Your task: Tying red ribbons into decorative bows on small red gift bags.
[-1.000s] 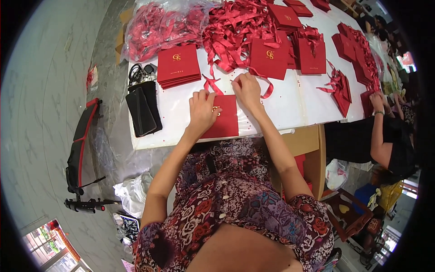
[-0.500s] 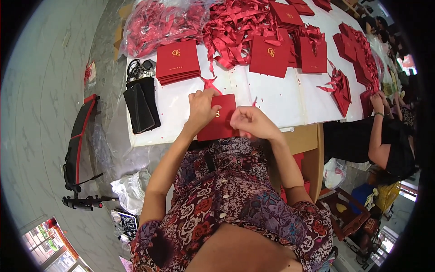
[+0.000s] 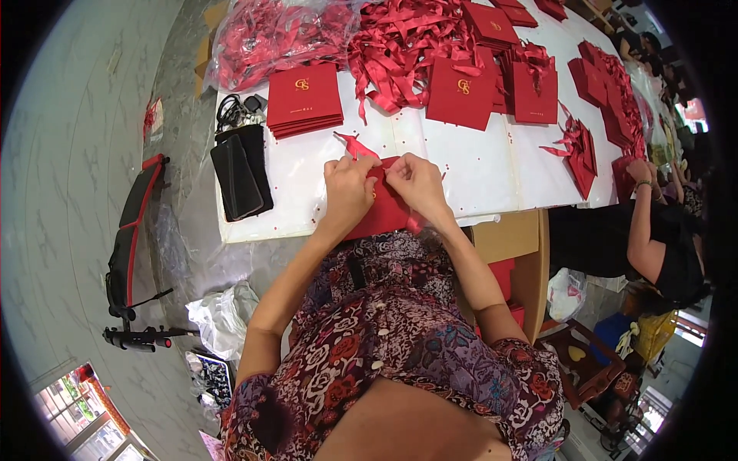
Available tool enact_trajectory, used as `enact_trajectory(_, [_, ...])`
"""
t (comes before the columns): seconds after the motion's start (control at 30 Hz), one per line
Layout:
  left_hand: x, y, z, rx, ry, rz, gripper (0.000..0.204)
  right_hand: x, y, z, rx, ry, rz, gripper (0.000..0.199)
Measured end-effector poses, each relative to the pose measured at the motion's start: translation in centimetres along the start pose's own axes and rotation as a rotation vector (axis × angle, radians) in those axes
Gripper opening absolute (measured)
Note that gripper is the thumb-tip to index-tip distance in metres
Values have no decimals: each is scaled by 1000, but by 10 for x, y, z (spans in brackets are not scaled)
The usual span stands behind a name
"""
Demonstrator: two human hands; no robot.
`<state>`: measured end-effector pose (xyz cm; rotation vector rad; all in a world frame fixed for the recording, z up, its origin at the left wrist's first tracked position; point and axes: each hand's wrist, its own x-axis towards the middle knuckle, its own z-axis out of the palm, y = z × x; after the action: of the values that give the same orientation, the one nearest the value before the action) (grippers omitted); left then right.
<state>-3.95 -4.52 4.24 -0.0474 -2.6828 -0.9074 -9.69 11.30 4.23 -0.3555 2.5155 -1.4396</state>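
Note:
A flat red paper bag (image 3: 378, 219) with gold print lies at the table's front edge, right before me. My left hand (image 3: 350, 190) is closed on its upper left part, thumb across the front and fingers at the top edge. A red ribbon (image 3: 354, 146) sticks out beyond those fingertips. At the bag's top edge, close beside the left thumb, my right hand (image 3: 419, 187) pinches the ribbon. A length of it hangs below the right palm. The fingertips hide just where ribbon and bag meet.
Stacked red bags (image 3: 305, 100) lie beyond my left hand, by a black phone or wallet (image 3: 238, 175). Farther back are a heap of red ribbons (image 3: 411, 46) and a plastic sack of ribbon (image 3: 284, 38). Another person's arm (image 3: 642, 219) works at the right.
My right hand has moved up from the bag's right side to its top edge, bringing ribbon with it. The left hand stays on the bag, slightly shifted.

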Motion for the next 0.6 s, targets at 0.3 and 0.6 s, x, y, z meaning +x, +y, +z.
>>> enact_trajectory(0.3, [-1, -3, 7, -37, 61, -31, 25, -8, -2, 9, -185, 103, -308, 16])
enact_trajectory(0.6, [8, -7, -11, -129, -145, 33, 22, 7, 10, -15, 112, -54, -272, 20])
